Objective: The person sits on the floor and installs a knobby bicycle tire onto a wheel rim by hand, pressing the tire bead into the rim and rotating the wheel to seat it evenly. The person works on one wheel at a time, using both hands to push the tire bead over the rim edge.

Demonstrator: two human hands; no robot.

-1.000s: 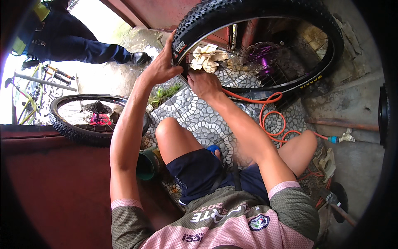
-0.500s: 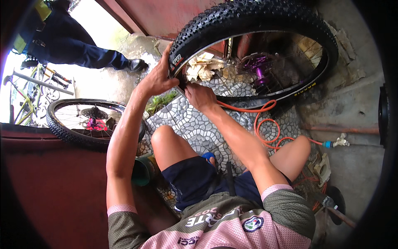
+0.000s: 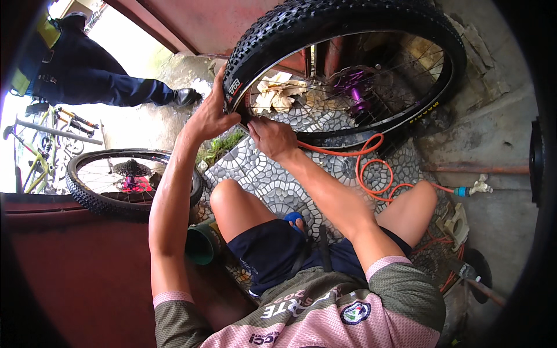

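Note:
A bicycle wheel [image 3: 346, 11] with a black knobby tire and a purple hub [image 3: 358, 95] is tilted in front of me. My left hand [image 3: 207, 119] is wrapped round the tire's left side, its thumb pointing toward the rim. Close beside it, my right hand [image 3: 272, 138] is closed at the lower left of the rim; whatever its fingers hold is hidden. An orange hose [image 3: 336, 153] emerges from behind my right wrist, curls in loops and runs to a blue connector and tap [image 3: 462, 191] at the right wall.
A second wheel [image 3: 107, 203] with a red hub lies at left, near a bicycle [image 3: 43, 153]. Another person's dark-trousered leg [image 3: 125, 90] extends at upper left. A green bucket [image 3: 200, 245] is by my left knee. Crumpled paper [image 3: 278, 93] lies behind the wheel on the pebble-mosaic floor [image 3: 272, 180].
The wheel appears slightly farther left and lower-tilted in view, with both hands shifted slightly left along with it. My grip on the tire looks the same.

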